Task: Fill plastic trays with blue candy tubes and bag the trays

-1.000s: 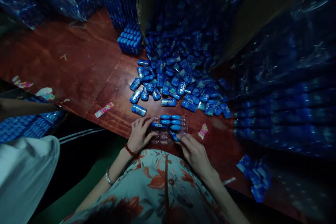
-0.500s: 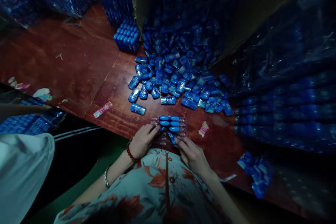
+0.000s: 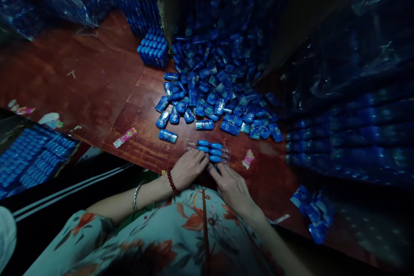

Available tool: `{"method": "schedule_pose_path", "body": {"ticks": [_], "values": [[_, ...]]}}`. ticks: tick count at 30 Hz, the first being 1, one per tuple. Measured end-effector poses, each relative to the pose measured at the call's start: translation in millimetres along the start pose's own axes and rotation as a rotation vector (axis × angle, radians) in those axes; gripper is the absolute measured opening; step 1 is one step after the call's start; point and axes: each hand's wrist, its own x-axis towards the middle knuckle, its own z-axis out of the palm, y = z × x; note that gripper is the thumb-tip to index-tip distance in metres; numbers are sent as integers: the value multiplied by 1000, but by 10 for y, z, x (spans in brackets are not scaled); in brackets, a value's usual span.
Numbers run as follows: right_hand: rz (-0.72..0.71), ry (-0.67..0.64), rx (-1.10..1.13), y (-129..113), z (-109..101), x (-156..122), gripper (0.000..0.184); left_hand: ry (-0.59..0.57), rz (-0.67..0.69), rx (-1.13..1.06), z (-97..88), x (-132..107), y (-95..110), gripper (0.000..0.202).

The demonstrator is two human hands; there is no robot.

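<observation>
In front of my body lies a clear, pinkish dotted tray with small blue bottles lying in two columns. My left hand reaches over the left column with its fingers bent and pressed together; what is under the fingertips is hidden. My right hand is at the tray's near side, thumb and fingers closed around a small blue bottle that is mostly covered. Both hands nearly touch. Beyond them, a heap of loose blue bottles with shiny labels spreads over the reddish table.
A block of upright blue bottles stands at the back left. Plastic-wrapped stacks rise on the right. Pink paper scraps lie on the table. Another person's striped trouser leg and a box of blue bottles are at left.
My left hand has moved forward and right over the tray's left column. My right hand has shifted slightly left, hiding most of its bottle. The other person's arm has gone from the left.
</observation>
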Motion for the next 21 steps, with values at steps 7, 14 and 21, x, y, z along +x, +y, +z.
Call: {"method": "schedule_pose_path", "body": {"ticks": [7, 14, 21], "values": [[-29, 25, 60, 68, 7, 109, 38, 600, -743, -273, 175, -395, -565, 29], [110, 360, 541, 161, 144, 12, 21, 450, -1059, -437, 434, -361, -925, 50], [52, 375, 494, 217, 165, -188, 34, 683, -953, -648, 241, -626, -676, 23]]}}
